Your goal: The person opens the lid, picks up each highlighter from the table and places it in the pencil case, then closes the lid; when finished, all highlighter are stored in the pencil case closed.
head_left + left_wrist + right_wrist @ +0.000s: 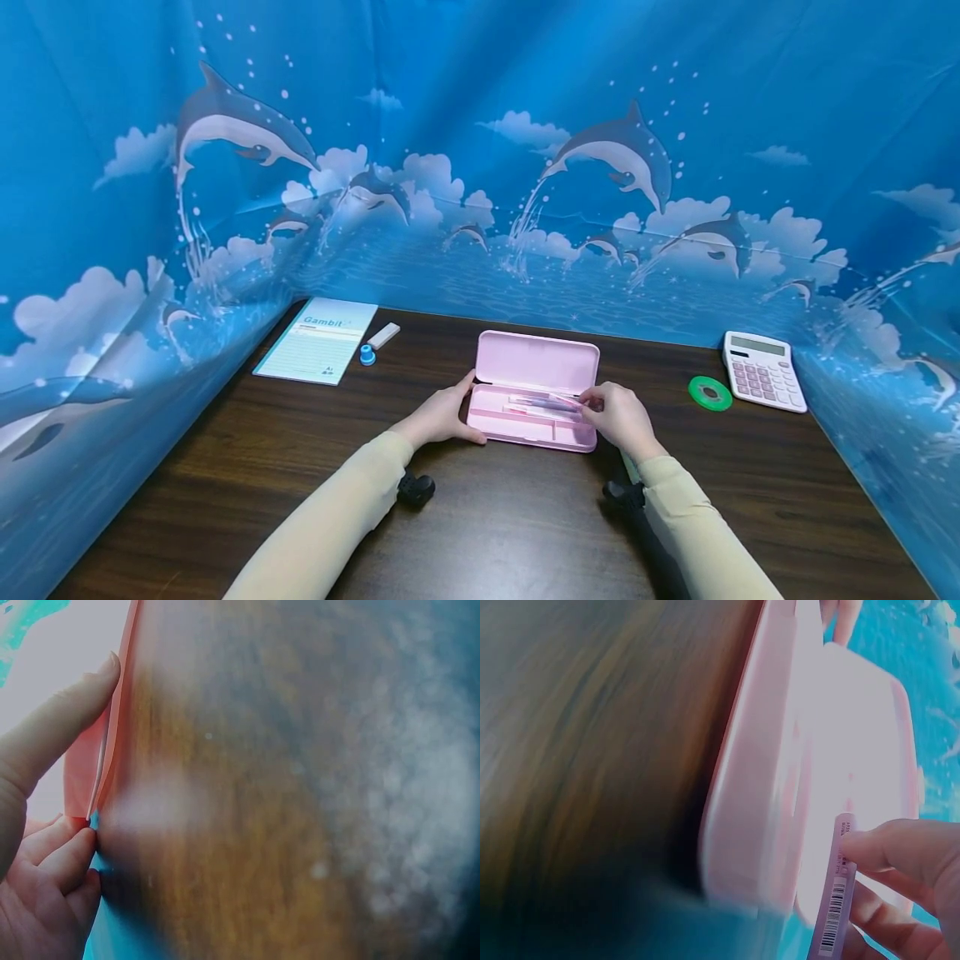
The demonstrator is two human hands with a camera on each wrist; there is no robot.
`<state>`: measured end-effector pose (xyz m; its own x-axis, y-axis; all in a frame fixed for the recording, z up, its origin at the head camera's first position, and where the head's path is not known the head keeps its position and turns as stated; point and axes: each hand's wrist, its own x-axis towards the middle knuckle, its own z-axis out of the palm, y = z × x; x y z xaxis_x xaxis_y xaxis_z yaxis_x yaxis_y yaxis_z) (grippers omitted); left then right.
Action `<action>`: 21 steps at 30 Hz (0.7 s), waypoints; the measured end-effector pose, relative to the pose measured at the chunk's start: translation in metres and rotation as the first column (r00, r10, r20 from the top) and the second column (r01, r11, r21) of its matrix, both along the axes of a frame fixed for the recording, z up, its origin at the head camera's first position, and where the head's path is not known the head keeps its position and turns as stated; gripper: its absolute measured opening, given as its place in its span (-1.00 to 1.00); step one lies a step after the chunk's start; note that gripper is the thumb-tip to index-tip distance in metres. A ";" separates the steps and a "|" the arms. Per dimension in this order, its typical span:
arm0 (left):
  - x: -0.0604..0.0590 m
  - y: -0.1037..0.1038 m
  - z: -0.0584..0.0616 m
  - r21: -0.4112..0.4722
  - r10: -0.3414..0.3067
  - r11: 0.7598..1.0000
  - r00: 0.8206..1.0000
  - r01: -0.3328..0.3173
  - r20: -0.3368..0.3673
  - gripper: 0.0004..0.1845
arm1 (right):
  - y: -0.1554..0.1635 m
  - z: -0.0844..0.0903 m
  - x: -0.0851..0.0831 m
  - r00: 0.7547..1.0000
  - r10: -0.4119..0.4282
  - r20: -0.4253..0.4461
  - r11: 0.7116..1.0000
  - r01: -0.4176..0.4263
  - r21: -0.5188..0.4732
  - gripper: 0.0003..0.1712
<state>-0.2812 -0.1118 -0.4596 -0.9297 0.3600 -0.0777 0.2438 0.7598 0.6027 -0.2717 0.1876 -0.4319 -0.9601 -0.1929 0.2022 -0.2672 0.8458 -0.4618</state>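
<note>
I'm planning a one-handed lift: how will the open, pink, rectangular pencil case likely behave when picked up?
The pink pencil case is probably stiff, judging by its straight walls. Its raised pink rectangular lid may swing, standing open along the far edge. The slim pale pens inside could slide if tilted, since they appear loose.

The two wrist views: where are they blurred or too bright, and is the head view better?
Left wrist: the table is blurred, with hazy pale patches at right; the left hand is clearer. Right wrist: the table blurs too, the lid is washed nearly white, yet the barcode looks crisp. Head: clearer overall, soft sheen before the case.
</note>
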 end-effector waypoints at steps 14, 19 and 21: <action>-0.001 0.001 -0.004 0.020 -0.009 1.000 1.000 0.009 0.004 0.29 | -0.051 -0.003 -0.011 0.996 0.085 0.019 0.996 -0.085 0.020 -0.93; -0.001 0.000 -0.003 0.015 -0.008 1.000 1.000 0.008 0.003 0.30 | -0.055 -0.001 -0.011 0.997 0.080 0.016 0.996 -0.080 0.028 -0.93; -0.002 -0.001 -0.003 0.009 -0.005 1.000 1.000 0.005 0.003 0.30 | -0.055 0.000 -0.010 0.997 0.073 0.010 0.997 -0.073 0.025 -0.93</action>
<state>-0.2828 -0.1129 -0.4623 -0.9277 0.3652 -0.0769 0.2459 0.7533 0.6100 -0.2821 0.1330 -0.4316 -0.9451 -0.2675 0.1875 -0.3244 0.8357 -0.4431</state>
